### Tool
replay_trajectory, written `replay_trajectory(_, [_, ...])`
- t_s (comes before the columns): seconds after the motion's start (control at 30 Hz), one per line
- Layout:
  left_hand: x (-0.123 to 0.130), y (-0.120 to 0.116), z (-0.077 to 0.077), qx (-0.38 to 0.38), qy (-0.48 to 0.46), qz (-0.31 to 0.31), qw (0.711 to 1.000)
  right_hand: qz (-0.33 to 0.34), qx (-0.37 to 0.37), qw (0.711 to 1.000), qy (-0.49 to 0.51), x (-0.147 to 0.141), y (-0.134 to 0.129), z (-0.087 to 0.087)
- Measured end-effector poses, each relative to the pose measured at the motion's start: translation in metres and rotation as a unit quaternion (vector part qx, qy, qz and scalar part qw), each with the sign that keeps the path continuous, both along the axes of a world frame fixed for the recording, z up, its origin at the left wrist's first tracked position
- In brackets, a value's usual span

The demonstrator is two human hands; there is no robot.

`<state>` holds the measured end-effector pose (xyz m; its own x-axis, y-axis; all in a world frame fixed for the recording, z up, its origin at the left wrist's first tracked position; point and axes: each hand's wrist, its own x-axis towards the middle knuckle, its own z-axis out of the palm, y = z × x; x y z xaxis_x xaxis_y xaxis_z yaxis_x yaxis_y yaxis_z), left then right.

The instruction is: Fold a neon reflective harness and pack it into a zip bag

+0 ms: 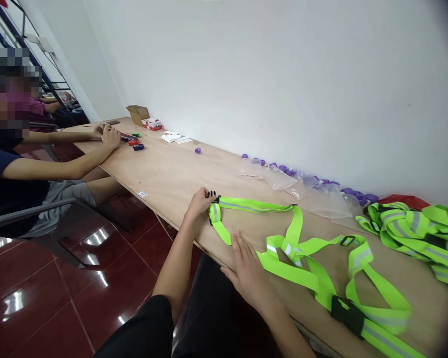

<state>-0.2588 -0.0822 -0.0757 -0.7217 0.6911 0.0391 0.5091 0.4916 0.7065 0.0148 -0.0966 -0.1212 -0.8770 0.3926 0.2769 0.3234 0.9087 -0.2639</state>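
A fluorescent yellow-green reflective harness with grey stripes lies spread on the wooden table. At its left corner, my left hand pinches the strap beside a small black buckle; fingertips partly hide the spot. My right hand rests flat with fingers stretched across a lower strap near the table's front edge, covering part of it. Another black slider sits on a strap to the right. Lower down, a wide black patch joins the straps.
More reflective straps are heaped at the right. Along the wall lie clear plastic bags with purple pieces. A co-worker's hands handle small red and blue items at the far left, near a cardboard box. A grey chair stands left.
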Motion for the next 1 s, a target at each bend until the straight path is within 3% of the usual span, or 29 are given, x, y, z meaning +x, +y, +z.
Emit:
replay_trajectory(0.2, [-0.023,-0.009,0.011,0.065,0.059,0.055,0.995,-0.031,0.018,0.999,-0.039,0.005,-0.001,-0.007])
replay_trajectory(0.33, [-0.015,-0.013,0.015,0.105,0.105,0.043,0.988,-0.037,0.001,0.997,-0.061,0.003,-0.002,0.000])
replay_trajectory(0.53, [0.031,-0.014,0.025,0.183,0.168,-0.040,0.968,-0.034,-0.036,0.998,-0.048,0.003,-0.006,0.017])
replay_trajectory(0.6, [0.054,-0.012,0.027,0.234,0.219,-0.086,0.943,-0.032,-0.043,0.998,-0.014,0.004,-0.007,0.021])
replay_trajectory(0.67, [0.082,-0.012,0.025,0.294,0.279,-0.173,0.898,-0.036,-0.042,0.998,0.032,0.012,-0.010,0.027])
replay_trajectory(0.77, [0.126,-0.020,0.014,0.330,0.332,-0.327,0.821,-0.054,-0.021,0.991,0.118,0.043,-0.014,0.041])
replay_trajectory(0.83, [0.150,-0.031,0.003,0.313,0.349,-0.384,0.795,-0.084,0.007,0.982,0.171,0.081,-0.014,0.050])
replay_trajectory(1.0, [0.168,-0.058,-0.019,0.239,0.282,-0.447,0.815,-0.230,0.099,0.948,0.196,0.195,0.004,0.050])
